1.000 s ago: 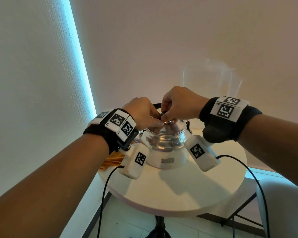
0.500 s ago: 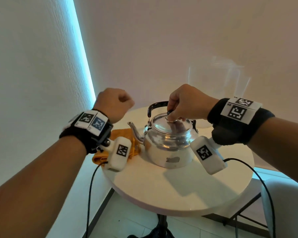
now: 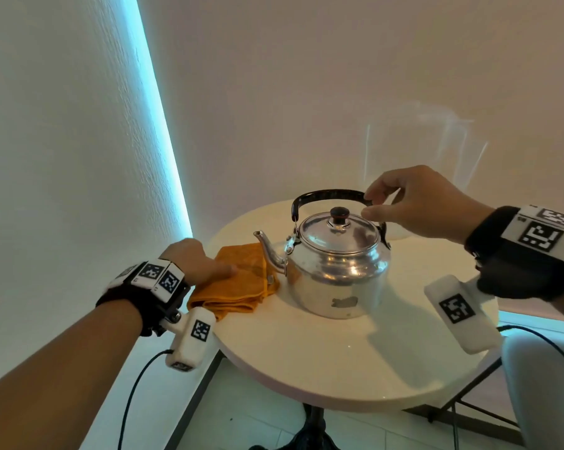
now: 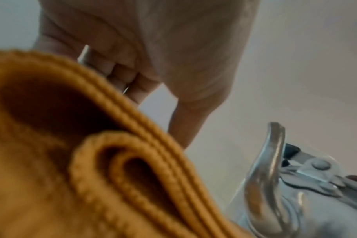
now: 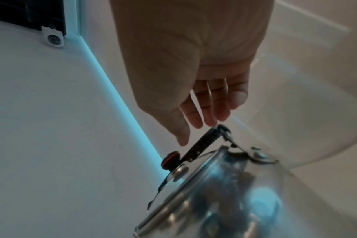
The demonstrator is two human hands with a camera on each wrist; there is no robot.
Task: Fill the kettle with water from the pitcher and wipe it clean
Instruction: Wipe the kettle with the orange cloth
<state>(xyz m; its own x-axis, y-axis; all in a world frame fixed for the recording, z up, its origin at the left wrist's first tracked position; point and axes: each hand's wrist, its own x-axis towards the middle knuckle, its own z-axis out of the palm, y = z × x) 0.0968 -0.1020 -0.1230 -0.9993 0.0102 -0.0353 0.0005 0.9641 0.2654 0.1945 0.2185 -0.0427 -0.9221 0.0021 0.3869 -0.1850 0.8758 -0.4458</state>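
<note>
The steel kettle stands mid-table with its lid on and its black handle upright. My right hand hovers at the handle's right end. Its thumb and relaxed fingers reach the handle without closing round it. The clear pitcher stands behind that hand, faint against the wall. My left hand lies on the folded orange cloth left of the spout. Its fingers are curled, the thumb rests on the cloth, and no fold shows between them.
The round white table sits in a corner, with walls close behind and to the left. A white chair is at the lower right. Cables hang from both wrist cameras over the table's edge.
My left hand left the lid, rose as a fist, then dropped onto the cloth. My right hand let go of the lid knob and moved to the handle's right end.
</note>
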